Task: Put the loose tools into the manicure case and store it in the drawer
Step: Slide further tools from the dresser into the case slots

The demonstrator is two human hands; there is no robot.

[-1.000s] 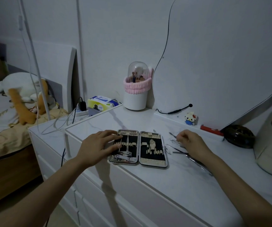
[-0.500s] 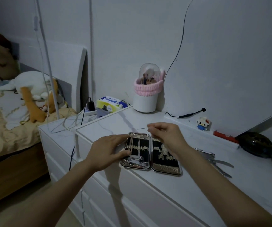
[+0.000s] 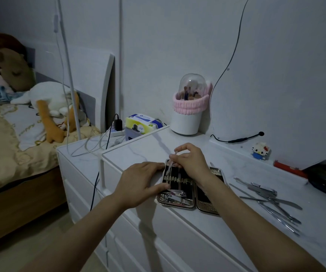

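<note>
Manicure case (image 3: 191,190) lies open flat near the front edge of the white surface (image 3: 226,228), its two halves side by side and each half's long axis running away from the person toward the wall. Left hand (image 3: 140,183) presses on the case's left edge with fingers spread, gripping nothing, while the right hand (image 3: 191,163) pinches a thin metal tool (image 3: 170,163) over the left half, the tool tilted with its lower tip toward the slots. Loose tools (image 3: 272,201) lie in a crossed heap well to the right of the case, mostly pointing from upper left to lower right.
</note>
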